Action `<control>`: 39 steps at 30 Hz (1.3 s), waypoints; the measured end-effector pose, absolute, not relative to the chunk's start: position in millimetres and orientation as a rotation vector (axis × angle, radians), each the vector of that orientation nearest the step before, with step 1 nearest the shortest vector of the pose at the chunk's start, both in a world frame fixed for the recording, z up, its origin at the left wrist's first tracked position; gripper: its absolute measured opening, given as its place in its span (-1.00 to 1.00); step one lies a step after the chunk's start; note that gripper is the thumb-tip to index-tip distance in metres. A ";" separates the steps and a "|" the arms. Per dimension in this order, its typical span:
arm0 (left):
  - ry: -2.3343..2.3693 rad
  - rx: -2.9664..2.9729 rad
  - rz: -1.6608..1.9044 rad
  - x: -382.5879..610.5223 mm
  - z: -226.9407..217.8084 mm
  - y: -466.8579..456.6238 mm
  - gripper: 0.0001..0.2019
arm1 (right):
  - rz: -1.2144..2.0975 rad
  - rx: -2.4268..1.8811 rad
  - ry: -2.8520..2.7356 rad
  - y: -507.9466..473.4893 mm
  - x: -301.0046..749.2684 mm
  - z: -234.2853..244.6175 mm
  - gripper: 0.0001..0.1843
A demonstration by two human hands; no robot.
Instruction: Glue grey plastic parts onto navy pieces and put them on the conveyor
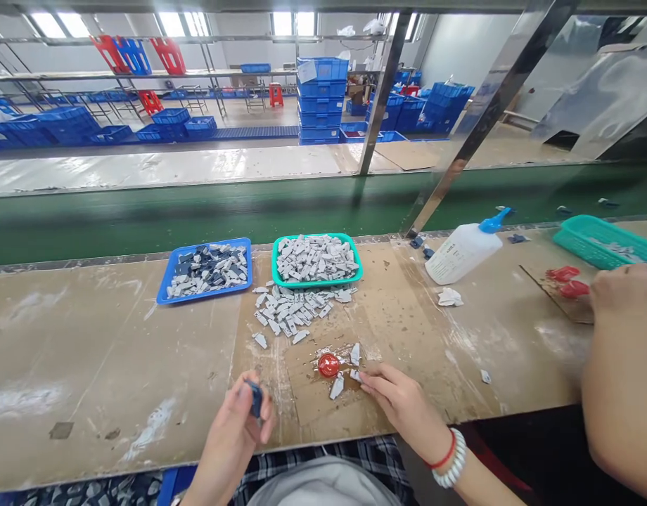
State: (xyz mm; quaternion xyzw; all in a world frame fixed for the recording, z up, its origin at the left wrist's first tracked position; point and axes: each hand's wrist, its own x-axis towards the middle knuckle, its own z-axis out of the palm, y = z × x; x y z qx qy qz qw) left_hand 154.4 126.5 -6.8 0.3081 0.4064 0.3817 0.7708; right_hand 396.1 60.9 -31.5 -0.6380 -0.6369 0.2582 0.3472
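Between the thumb and fingers of my left hand [238, 425] is a small dark blue plastic part [254, 398], raised over the table's front edge. My right hand [400, 397] pinches a small light grey plastic part [356, 376] on the cardboard. Just left of those fingertips lie another grey part [337, 386] and, farther back, a third grey part [355, 353]. Beside them sits a round red cap [328, 365] with wet, glossy liquid around it. Beyond, a loose pile of grey parts [292, 308] spreads in front of a green tray [317, 284] heaped with more.
A blue tray [205, 297] holds mixed dark and grey parts. A white bottle with blue nozzle [463, 251] stands right, near crumpled paper [450, 297]. A co-worker's arm [622, 358] reaches in at far right, near another green tray [608, 242]. A slanted metal post [460, 158] rises behind.
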 end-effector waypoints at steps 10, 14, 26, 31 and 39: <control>0.860 1.434 0.511 222.0 23.1 135.4 -0.80 | 1.093 -1.400 -1.019 68.3 395.5 1.5 -0.78; 0.825 1.492 0.534 236.3 27.2 131.9 -0.77 | 0.779 -1.358 -1.232 72.8 381.7 21.7 -0.86; 1.131 1.450 0.670 207.8 14.6 149.8 -0.63 | 0.686 -1.600 -1.633 56.9 409.7 -25.3 -0.75; 1.203 1.410 0.698 203.2 1.7 149.5 -0.61 | 0.723 -1.677 -1.648 51.9 407.9 -44.1 -0.75; 1.013 1.445 0.460 215.2 20.5 146.7 -0.73 | 1.081 -1.476 -1.038 69.8 398.5 -10.8 -0.79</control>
